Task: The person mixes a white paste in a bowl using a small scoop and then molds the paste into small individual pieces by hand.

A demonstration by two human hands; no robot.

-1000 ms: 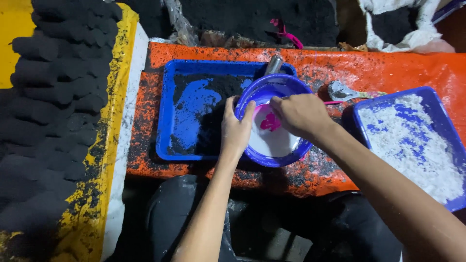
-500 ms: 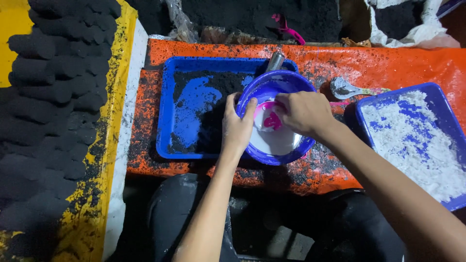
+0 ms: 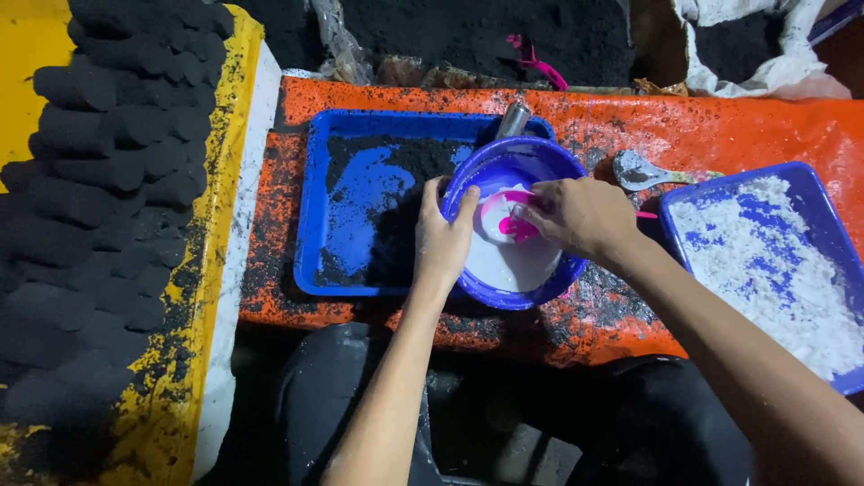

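A purple-blue round bowl [image 3: 540,155] holding white paste sits on the orange table. My left hand [image 3: 444,238] grips the bowl's left rim, thumb over the edge. Inside the bowl, my right hand [image 3: 580,214] holds a small pink scoop [image 3: 506,216] against the white paste. Both hands are dusted white. A blue tray [image 3: 310,207] with black powder lies under the bowl's left side.
A second blue tray [image 3: 814,193] with white crumbly powder is at the right. A metal spoon [image 3: 635,169] lies between bowl and that tray. Black moulded lumps [image 3: 99,180] lie in rows on a yellow sheet at left. A black powder heap [image 3: 486,31] is behind the table.
My right hand has shifted the pink scoop slightly within the bowl. My left hand stays on the rim. The view has moved slightly.
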